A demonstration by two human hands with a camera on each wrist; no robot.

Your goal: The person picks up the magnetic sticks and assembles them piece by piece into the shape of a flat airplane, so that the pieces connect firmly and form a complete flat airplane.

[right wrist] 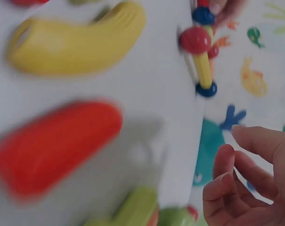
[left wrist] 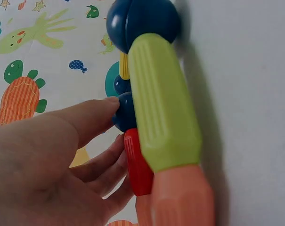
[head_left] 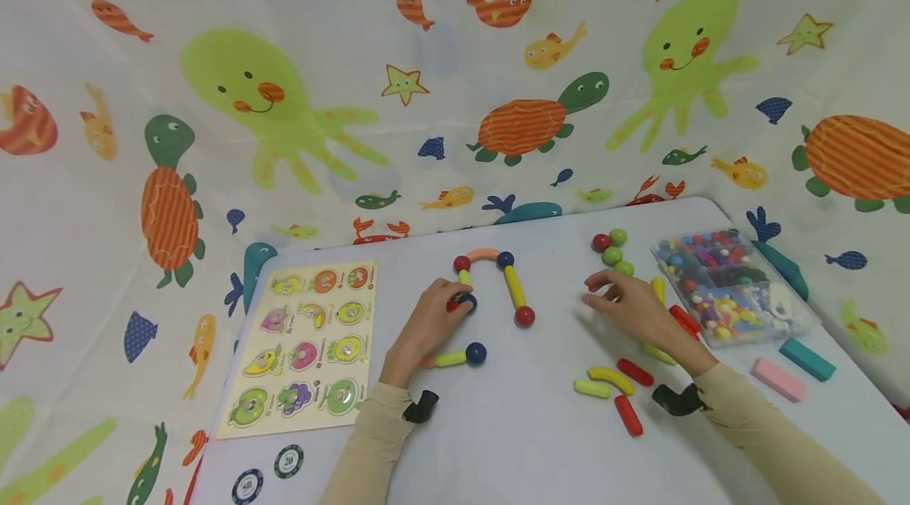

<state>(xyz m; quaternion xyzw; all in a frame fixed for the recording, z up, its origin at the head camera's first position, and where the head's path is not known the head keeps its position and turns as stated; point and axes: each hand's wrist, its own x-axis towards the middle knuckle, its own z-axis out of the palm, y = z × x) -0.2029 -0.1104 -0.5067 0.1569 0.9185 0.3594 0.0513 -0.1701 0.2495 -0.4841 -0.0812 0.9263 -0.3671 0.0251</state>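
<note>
My left hand (head_left: 432,318) pinches a dark blue ball (left wrist: 126,113) joined to a red stick (left wrist: 138,162), thumb on the ball and fingers behind. That ball sits at the near end of a lime stick in a toy chain. The chain runs on through a red ball (head_left: 462,264), a curved peach stick (head_left: 483,254), another blue ball (head_left: 505,259) and a yellow stick (head_left: 515,286) to a red ball (head_left: 524,316). Closer to me lies a lime stick (head_left: 450,359) with a blue ball (head_left: 476,353). My right hand (head_left: 629,309) hovers with loosely bent fingers, holding nothing.
Loose sticks, among them a curved yellow one (head_left: 611,379) and a red one (head_left: 629,416), lie below the right hand. Green balls (head_left: 613,256) are behind it. A bead box (head_left: 732,284) stands right, a fruit puzzle board (head_left: 238,402) left, near two round chips (head_left: 288,461).
</note>
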